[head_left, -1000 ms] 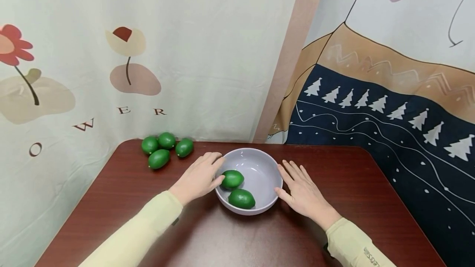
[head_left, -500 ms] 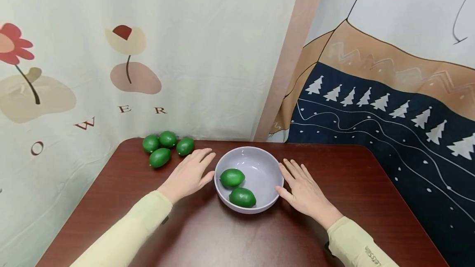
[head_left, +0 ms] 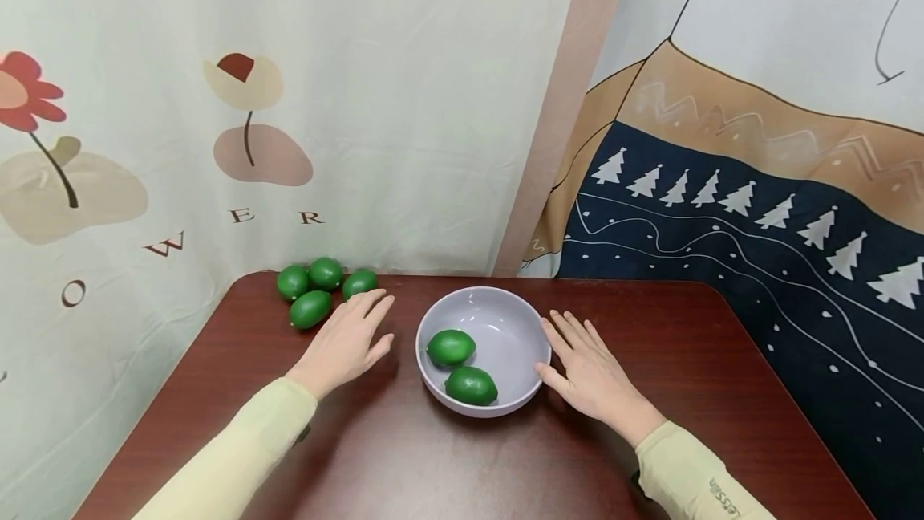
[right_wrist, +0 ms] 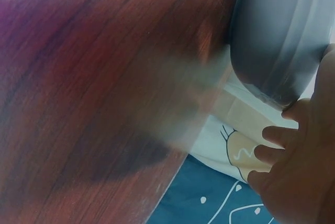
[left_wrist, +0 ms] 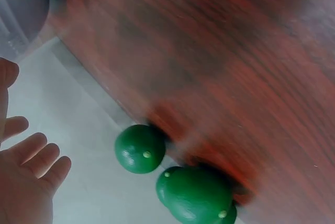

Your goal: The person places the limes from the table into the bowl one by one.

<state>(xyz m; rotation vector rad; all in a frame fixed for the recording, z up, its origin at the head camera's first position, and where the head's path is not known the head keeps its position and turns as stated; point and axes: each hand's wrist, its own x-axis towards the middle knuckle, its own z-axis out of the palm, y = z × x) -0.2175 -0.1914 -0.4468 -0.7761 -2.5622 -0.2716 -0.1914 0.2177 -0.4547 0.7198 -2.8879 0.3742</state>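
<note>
A pale lavender bowl (head_left: 505, 319) stands on the dark red table, and two limes lie in its left part, one lime (head_left: 451, 348) behind the other lime (head_left: 472, 386). My right hand (head_left: 592, 371) rests with spread, straight fingers against the bowl's right rim; the right wrist view shows its fingertips at the bowl's side (right_wrist: 282, 30). My left hand (head_left: 342, 341) is over the table between the bowl and a group of several limes (head_left: 310, 310), fingers extended and holding nothing. In the left wrist view a single lime (left_wrist: 140, 149) sits a little apart from the clustered ones (left_wrist: 196, 195).
The wooden table (head_left: 462, 464) has its far edge against a pale curtain (head_left: 404, 103) printed with flowers and letters. To the right hangs a cloth (head_left: 693, 239) with white trees on dark blue. The lime group sits near the table's far left corner.
My left hand has left the bowl's left rim and moved left toward the lime group, now overlapping the nearest lime's edge in the head view. The right hand has stayed at the bowl.
</note>
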